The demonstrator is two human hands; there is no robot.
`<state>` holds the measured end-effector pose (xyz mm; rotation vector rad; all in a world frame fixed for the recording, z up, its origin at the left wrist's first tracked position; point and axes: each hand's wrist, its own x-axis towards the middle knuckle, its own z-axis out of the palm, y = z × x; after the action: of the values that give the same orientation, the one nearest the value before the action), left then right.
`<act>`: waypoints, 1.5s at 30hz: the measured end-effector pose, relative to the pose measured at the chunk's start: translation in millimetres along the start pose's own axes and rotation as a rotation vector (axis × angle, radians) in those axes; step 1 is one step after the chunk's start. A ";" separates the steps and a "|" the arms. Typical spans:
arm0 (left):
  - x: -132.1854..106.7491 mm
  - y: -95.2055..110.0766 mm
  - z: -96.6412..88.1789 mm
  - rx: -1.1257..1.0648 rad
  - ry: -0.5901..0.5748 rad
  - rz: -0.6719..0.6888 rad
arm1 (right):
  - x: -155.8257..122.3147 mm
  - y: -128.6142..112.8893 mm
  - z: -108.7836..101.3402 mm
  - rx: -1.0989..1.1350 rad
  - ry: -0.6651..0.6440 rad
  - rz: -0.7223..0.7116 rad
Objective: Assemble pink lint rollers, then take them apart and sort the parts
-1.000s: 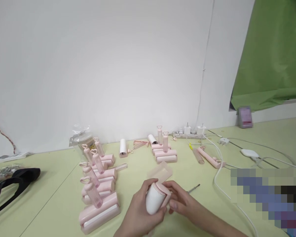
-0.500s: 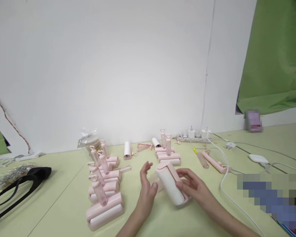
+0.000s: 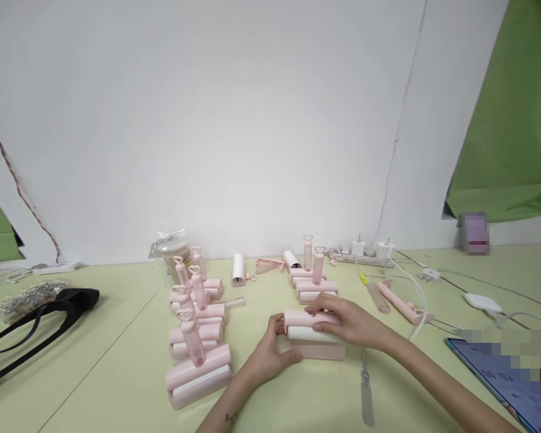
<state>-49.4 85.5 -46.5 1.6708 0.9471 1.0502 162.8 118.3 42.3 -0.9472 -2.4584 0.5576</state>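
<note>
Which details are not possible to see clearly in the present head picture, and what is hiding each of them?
All in the head view:
- Pink and white roller: its top is partly covered by the right hand.
- Metal tool: its far end seems hidden behind the right forearm.
- Phone: pixelated in part, and cut off by the right edge.
- Purple object: pixelated.
- Black strap: cut off by the left edge.

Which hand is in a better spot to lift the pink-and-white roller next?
Probably the right hand: it grips the pink-and-white roller from above. The left hand is only at the roller's left end, its thumb low by the translucent pink cover.
</note>
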 end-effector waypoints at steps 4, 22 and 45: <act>1.8 2.3 -0.3 0.020 0.005 -0.006 | -4.7 -3.4 -3.0 -0.045 -0.014 0.046; 1.5 2.0 0.4 0.023 0.021 -0.039 | -13.4 5.7 18.6 0.016 -0.100 0.137; 0.1 0.9 0.8 0.073 0.032 -0.041 | 77.2 -2.2 23.6 -0.029 0.052 0.080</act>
<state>-48.5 85.2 -45.8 1.6917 1.0477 1.0278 97.6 166.1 43.9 -1.0628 -2.3974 0.5188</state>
